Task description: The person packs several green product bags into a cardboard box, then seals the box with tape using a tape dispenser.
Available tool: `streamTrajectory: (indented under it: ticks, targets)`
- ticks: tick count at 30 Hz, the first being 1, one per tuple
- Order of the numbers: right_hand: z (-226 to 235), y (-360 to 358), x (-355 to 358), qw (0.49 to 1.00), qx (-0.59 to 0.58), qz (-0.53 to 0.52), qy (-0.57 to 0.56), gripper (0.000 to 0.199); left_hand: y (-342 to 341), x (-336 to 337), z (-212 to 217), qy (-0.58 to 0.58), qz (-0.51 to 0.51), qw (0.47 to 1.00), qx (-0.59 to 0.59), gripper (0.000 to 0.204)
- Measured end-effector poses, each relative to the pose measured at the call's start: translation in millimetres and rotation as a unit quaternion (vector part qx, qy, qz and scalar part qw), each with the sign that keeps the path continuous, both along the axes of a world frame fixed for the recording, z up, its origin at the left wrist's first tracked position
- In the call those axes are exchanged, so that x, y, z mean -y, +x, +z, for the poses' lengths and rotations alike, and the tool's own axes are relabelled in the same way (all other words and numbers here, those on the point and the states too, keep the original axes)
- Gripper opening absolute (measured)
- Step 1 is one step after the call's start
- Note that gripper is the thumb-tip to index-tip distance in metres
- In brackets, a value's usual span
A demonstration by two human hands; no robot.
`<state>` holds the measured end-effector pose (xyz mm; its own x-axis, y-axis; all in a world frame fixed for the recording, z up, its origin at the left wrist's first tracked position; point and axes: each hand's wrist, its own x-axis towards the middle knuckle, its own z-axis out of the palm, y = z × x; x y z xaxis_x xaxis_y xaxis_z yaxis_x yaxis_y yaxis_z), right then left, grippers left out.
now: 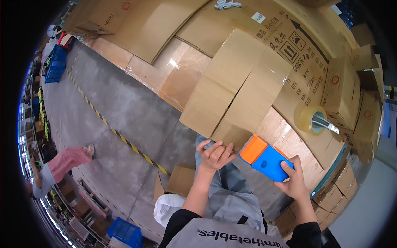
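A brown cardboard box (253,89) lies on the bench before me, its two top flaps meeting at a seam with a narrow dark gap. My left hand (216,155) has its fingers bent against the box's near edge, close to the end of the seam. In my right hand (292,178) is a blue and orange tape dispenser (266,158), gripped at its blue end. The dispenser's orange, toothed end rests by the box's near right corner, beside my left fingertips. Whether tape sticks to the box there is hard to make out.
On the right, a clear tape roll (305,120) has a utility knife (324,122) against it. Cartons (343,93) stand beyond. A white cable (227,4) lies at the back. An open carton (180,180) sits left of my legs; another person (62,167) is farther left.
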<state>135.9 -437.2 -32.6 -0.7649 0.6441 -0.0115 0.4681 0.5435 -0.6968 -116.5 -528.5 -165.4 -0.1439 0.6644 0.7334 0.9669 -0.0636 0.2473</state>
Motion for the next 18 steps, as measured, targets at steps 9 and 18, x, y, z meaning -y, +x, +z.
streamTrajectory:
  ticks: [9, 18]
  targets:
    - [-26, 9, 6, 1.0, -0.014, 0.015, 0.012, 0.093, 7, -5, 13, -0.012, 0.018, 0.999, 0.039, 0.025]
    - [-39, 18, 5, 1.0, -0.024, 0.006, 0.006, 0.092, 9, 0, 8, -0.01, -0.015, 0.997, 0.077, 0.035]
